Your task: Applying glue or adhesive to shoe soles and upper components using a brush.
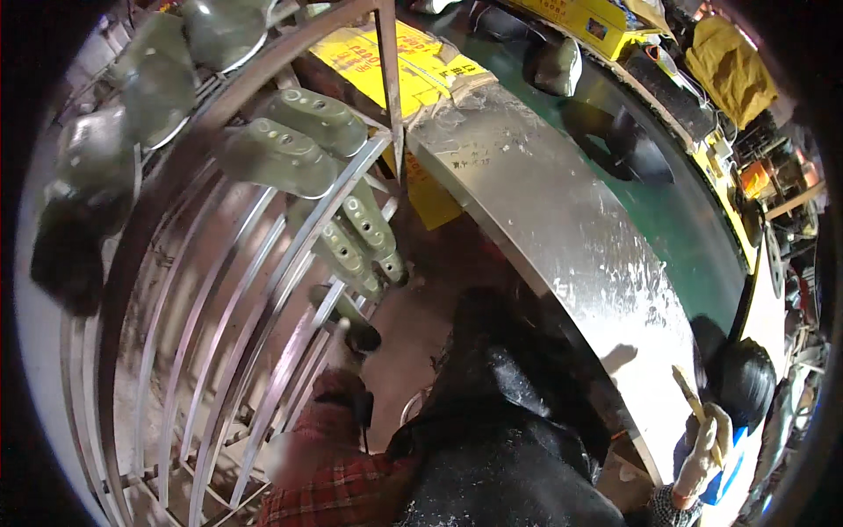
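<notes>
My left hand (336, 350) reaches to the metal rack at the left and is closed on an olive-green shoe last (353, 321) with a dark end. The hand is partly in shadow, and some fingers are hidden. More shoe lasts (294, 158), olive with round holes, sit on the rack just above it. At the lower right, my right hand (705, 452) is closed around a brush (689, 393) with a pale wooden handle, over the edge of the grey metal worktop (562, 206).
The barred metal rack (250, 342) fills the left, with further olive shoe shapes (158, 79) at its far side. Beyond the worktop runs a green belt (694, 237) carrying dark pieces (615, 132). Yellow cardboard (386, 61) lies at the back. A shiny black rounded thing (748, 382) stands near my right hand.
</notes>
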A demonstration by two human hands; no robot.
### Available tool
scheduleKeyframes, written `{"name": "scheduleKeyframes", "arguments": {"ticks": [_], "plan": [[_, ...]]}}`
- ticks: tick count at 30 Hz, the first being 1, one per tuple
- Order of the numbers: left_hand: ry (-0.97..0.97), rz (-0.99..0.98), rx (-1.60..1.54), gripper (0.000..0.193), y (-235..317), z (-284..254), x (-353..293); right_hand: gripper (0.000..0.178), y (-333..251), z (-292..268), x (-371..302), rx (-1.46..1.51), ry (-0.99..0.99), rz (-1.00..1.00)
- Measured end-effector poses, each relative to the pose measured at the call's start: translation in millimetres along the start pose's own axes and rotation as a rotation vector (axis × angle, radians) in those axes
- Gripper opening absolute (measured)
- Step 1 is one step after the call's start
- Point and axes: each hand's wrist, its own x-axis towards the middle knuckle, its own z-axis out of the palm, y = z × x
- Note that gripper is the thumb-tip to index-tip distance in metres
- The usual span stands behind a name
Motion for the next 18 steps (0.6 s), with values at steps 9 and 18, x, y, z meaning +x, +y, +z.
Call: {"name": "scheduleKeyframes", "arguments": {"ticks": [9,18], "plan": [[-0.641,-0.406,0.372,0.066,32.9,57.6,-227.9,0.033,61.2,-56.9,-7.5,0.134,0.191,0.037],[-1.211,-0.211,0.660,0.059,2.0,290.2,-283.2,0.036,180.0,-191.7,-45.0,-0.107,0.715,0.383]]}}
